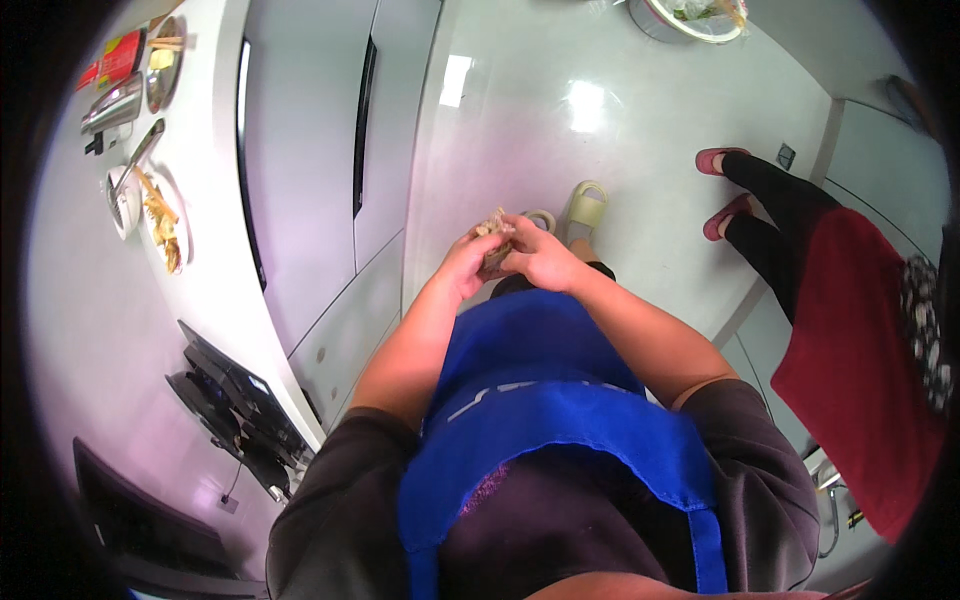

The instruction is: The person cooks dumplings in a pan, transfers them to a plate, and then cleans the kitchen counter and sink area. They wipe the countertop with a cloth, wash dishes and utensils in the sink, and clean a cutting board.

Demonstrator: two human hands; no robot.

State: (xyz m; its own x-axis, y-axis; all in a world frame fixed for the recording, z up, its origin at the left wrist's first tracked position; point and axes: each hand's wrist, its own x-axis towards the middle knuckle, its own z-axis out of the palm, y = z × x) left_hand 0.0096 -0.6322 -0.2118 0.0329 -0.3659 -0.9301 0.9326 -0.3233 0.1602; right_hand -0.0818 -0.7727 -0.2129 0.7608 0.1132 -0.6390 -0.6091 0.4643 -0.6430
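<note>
Both my hands are together in front of the blue apron [540, 337], above the floor. Between them is a small crumpled bundle [495, 259], pale and brownish, perhaps thin plastic; its contents cannot be made out. My left hand [463, 264] grips the bundle from one side, the thumb lying across it. From the other side my right hand [546, 259] closes on it with curled fingers. Parts of the bundle are hidden behind the fingers.
Along the left, a white counter [217, 202] bears a plate of food [161, 225], a slotted utensil [142, 154], a metal jug [116, 105] and a black stove [247, 405]. Another person in a dark red garment [847, 337] stands at right. A lined bin [660, 19] stands ahead.
</note>
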